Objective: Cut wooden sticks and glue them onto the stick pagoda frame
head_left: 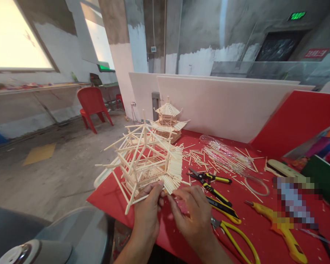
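A pagoda model of pale wooden sticks, its upper frame bare, stands at the table's near left edge. Close-set sticks cover part of its lower roof. My left hand is closed on the near edge of this roof, thumb on top of the sticks. Beside it, my right hand pinches at the ends of the roof sticks; whatever lies between its fingertips is too small to make out. Something pink shows behind the right fingers. A more finished stick pagoda stands behind.
Pliers, a yellow utility knife, yellow-handled cutters and a yellow glue gun lie on the red tabletop to the right. Loose sticks and a plastic bag of sticks lie farther back. A cup sits at lower left.
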### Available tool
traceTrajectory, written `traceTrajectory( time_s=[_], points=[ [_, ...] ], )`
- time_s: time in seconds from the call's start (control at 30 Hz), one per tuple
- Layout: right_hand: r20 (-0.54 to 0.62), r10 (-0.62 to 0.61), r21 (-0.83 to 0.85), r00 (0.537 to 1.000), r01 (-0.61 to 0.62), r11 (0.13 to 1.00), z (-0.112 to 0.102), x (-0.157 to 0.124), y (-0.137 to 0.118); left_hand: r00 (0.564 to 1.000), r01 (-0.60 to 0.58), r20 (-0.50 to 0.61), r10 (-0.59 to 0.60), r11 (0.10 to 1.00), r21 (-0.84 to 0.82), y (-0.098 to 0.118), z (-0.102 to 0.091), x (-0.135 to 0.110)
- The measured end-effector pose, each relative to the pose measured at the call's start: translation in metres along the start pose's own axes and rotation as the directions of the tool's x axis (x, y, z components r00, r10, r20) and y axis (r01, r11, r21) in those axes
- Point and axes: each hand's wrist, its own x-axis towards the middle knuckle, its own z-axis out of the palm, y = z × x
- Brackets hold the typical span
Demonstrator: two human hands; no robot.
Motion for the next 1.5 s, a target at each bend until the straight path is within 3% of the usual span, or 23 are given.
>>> traceTrajectory(
  time_s=[1.5],
  points=[
    [0.023, 0.007, 0.01, 1.0, -0.007, 1.0, -0.0037, -0.0049, 0.0019, 1.0, -0.015, 0.005, 0.015, 1.0, 0.001, 0.0012, 0.0002, -0.0006]
  ],
)
